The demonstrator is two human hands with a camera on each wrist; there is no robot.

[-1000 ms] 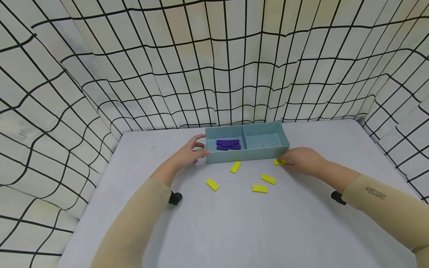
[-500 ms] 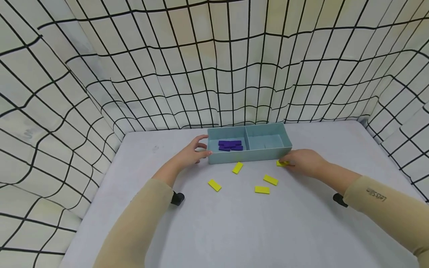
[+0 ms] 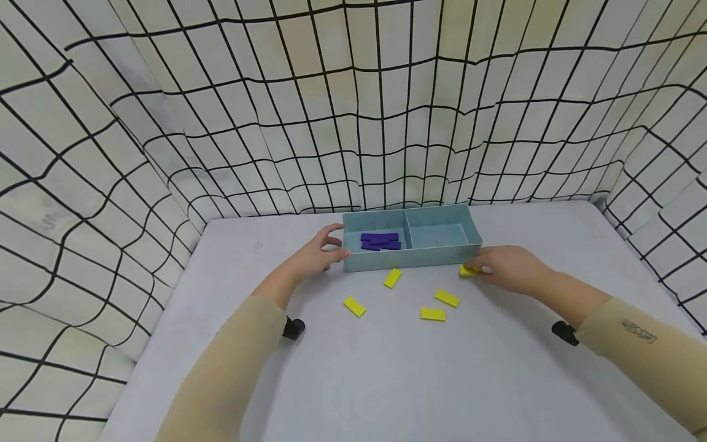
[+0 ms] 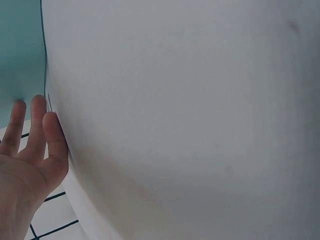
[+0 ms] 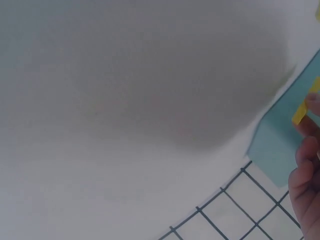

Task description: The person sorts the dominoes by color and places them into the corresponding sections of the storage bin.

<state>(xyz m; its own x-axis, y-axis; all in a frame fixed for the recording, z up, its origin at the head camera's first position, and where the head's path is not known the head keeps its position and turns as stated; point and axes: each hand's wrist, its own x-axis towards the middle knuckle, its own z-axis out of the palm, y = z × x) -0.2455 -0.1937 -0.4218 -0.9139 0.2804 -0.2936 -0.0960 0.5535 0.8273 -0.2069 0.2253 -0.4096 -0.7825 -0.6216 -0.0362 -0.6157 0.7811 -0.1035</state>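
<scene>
A: How is the left hand [image 3: 313,255] posed?
B: It approaches from the near left, palm turned toward the light blue, open-topped rectangular box [image 3: 409,260]. The thumb lies at the near left corner and the other fingers reach along the left end. The fingers are spread wide and nearly straight; the left wrist view shows fingertips against the blue wall.

A: And the right hand [image 3: 510,267]?
B: The forearm slants in from the lower right, with the back of the hand uppermost and the fingers directed leftward. Thumb and finger are drawn narrow, pinching a small flat yellow rectangular block [image 3: 468,271]. The remaining fingers curl in beside them, as the right wrist view shows.

A: Where is the pinched block?
B: Outside the box, just in front of its near right corner. Whether it touches the wall cannot be told.

A: What lies nearby?
B: Four loose yellow blocks [image 3: 433,315] lie flat on the white table [image 3: 442,380], in front of the box. Dark purple rectangular blocks [image 3: 381,237] lie together in the left compartment.

A: What covers the arms?
B: Beige sleeves [image 3: 221,368], with a black device [image 3: 294,328] at the left wrist.
</scene>
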